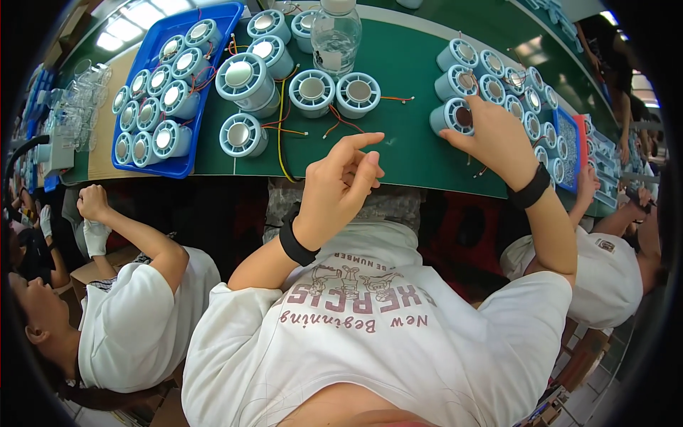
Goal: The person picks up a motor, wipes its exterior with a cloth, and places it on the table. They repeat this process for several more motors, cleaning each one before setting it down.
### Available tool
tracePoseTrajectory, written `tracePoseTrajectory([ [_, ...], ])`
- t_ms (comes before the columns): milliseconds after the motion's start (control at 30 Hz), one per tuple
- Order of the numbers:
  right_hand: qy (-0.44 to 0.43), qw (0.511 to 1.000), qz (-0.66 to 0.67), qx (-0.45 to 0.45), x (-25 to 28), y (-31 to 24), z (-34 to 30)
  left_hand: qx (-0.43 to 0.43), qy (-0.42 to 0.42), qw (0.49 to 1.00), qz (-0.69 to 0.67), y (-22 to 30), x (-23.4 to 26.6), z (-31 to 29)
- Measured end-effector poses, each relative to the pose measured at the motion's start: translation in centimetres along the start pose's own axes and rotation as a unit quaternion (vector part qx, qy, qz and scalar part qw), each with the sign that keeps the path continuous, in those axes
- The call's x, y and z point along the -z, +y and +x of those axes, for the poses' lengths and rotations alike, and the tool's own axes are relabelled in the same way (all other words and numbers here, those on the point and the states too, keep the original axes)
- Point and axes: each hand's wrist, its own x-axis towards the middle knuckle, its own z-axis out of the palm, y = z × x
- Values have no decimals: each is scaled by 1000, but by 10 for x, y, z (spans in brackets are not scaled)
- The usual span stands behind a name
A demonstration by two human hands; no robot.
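My right hand [494, 135] grips a round light-blue motor unit [442, 119] at the front of the right-hand group, thumb on its near side and fingers over its top. The unit has a slotted rim and a shiny disc in the middle. Above the table's front edge hovers my left hand [345, 174], index finger stretched and thumb apart, the other fingers loosely curled; nothing shows in it. Beyond it, two similar units [311, 92] stand side by side with thin wires trailing. A single unit [243, 135] lies farther left, beside a larger one [245, 80].
A blue tray [231, 21] filled with units lies at the left of the green table [398, 153]. A clear bottle [336, 39] stands at the back. Clear cups [85, 107] are stacked far left. Co-workers sit on both sides. A blue bin [567, 146] is at right.
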Motion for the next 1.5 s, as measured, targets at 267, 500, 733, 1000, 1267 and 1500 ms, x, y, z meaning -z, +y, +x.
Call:
tracePoseTrajectory([
  [267,-1,998,-64,-28,10,-1,10,-37,-11,999,28,-27,-8,12],
  [500,114,990,-52,66,67,80,105,-48,0,993,110,-42,-5,24],
  [733,-101,994,-31,22,35,129,241,-156,52,974,154,-44,-6,23],
  [1000,-85,987,41,128,43,139,221,-154,3,976,156,-47,0,19],
  [1267,-176,929,204,254,117,-3,97,-351,47,908,223,20,0,4],
  [1500,-245,907,227,255,117,-39,54,-364,74,905,208,20,-3,11],
])
